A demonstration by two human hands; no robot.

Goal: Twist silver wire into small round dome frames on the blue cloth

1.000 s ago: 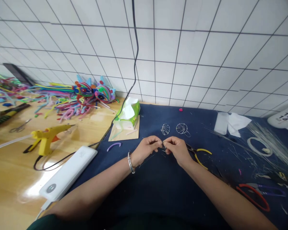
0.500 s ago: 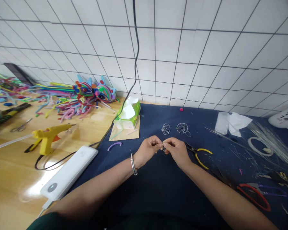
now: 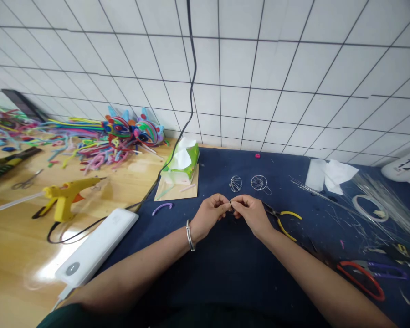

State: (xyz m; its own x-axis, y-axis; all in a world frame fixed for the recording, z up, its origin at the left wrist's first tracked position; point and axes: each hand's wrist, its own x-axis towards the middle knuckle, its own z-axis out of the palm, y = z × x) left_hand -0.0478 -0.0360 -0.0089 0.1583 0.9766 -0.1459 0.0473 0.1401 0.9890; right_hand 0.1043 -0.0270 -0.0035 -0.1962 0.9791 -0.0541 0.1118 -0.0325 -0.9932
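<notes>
My left hand [image 3: 210,215] and my right hand [image 3: 251,213] meet above the dark blue cloth [image 3: 225,269], fingertips pinched together. Between them is a small wire piece [image 3: 231,207], mostly hidden by the fingers. Just beyond my hands lie two round wire frames, a smaller one [image 3: 235,183] on the left and a larger one [image 3: 259,182] with a loose loop on the right. Close to my right hand rest yellow-handled pliers [image 3: 287,223]. A purple curved strip [image 3: 162,208] lies to the left of my left hand.
Left are a yellow glue gun [image 3: 66,200], a white power bank [image 3: 99,246], small scissors [image 3: 27,180] and colourful pipe cleaners [image 3: 99,157]. A tissue pack [image 3: 182,166] stands behind. Wires [image 3: 389,205], red-and-purple-handled scissors [image 3: 362,280] and a mug [image 3: 403,168] are right.
Both hands stay together in nearly the same place. The fingers have shifted slightly around the wire piece, and less of it shows below them. The view has moved a little.
</notes>
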